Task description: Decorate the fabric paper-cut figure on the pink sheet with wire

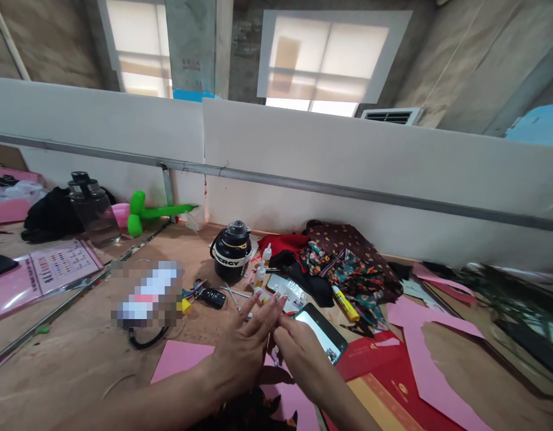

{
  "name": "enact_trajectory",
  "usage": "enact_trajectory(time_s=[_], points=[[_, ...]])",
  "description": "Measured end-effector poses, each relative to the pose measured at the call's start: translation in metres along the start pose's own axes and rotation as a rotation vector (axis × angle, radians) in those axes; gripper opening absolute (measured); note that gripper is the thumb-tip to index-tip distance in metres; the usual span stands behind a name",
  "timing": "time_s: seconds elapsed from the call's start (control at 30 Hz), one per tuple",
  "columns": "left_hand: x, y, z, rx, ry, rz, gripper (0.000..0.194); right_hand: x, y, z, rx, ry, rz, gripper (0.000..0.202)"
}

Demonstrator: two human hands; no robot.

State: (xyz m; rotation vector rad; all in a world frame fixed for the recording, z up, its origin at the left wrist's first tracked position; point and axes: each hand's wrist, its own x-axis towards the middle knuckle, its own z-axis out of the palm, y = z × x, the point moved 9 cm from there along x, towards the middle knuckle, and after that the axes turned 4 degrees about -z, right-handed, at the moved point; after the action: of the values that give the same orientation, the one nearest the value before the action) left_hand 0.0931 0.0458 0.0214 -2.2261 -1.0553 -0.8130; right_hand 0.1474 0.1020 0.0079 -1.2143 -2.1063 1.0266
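Note:
My left hand (249,341) is stretched out over the work surface with its fingers extended, back of the hand up. Against its thumb side sits my right hand (298,344), its fingers curled in; whatever they grip is hidden. Beneath both hands lies a pink sheet (182,357), and dark cut-out pieces (245,414) show near the bottom edge. A phone (324,332) with a lit screen rests just beyond my right hand. Small white squeeze bottles (260,274) stand past my left fingertips.
A black jug (232,251) stands behind the bottles, with a car key (211,297) to its left. Bundled patterned cloth (348,263) and a yellow tube (346,303) lie right. Red paper (393,365) and a cut pink sheet (413,335) cover the right side. A white partition (348,179) runs behind.

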Motion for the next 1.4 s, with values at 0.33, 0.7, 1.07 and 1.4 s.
enact_trajectory(time_s=[0.33,0.7,1.07,1.4], points=[[0.0,-0.025,0.014,-0.047,-0.22,-0.146,0.053,-0.034,-0.057,0.016,-0.698,0.254,-0.514,0.043],[0.008,-0.042,-0.01,-0.354,-0.149,-0.232,0.057,-0.005,0.0,-0.028,0.514,0.091,-0.01,0.031],[0.013,-0.03,-0.023,-0.203,-0.067,-0.154,0.056,-0.002,0.001,-0.023,0.531,0.048,-0.011,0.041],[0.015,-0.024,-0.033,-0.143,-0.047,-0.117,0.052,-0.003,-0.007,-0.023,0.556,0.018,-0.007,0.04]])
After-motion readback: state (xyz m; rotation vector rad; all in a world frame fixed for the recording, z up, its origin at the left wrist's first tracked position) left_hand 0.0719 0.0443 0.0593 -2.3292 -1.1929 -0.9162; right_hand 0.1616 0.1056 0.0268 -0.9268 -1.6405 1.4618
